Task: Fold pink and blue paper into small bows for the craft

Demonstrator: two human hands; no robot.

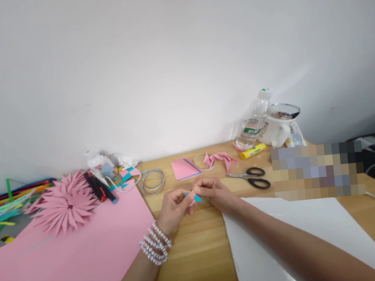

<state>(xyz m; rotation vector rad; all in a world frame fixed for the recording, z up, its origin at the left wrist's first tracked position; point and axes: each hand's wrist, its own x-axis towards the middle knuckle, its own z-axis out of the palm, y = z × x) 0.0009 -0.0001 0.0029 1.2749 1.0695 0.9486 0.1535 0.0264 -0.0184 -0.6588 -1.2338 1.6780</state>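
Observation:
Between my two hands is a small folded paper piece [197,198], blue on one side and pink on the other. My left hand [176,207], with beaded bracelets [156,245] round the wrist, pinches it from the left. From the right, the fingertips of my right hand [214,192] press on its upper edge. Both hands hover over the wooden table, and the fingers hide much of the fold. Just beyond them lies a stack of pink and blue paper squares [186,169]. Pink folded paper shapes [226,159] lie to the right of that stack.
Black-handled scissors [252,178], a yellow glue stick [253,151], a water bottle [254,123] and a white mug [274,130] stand or lie at right. Pink card [83,265] with paper flowers [66,205] covers the left. A white sheet [284,246] lies under my right forearm.

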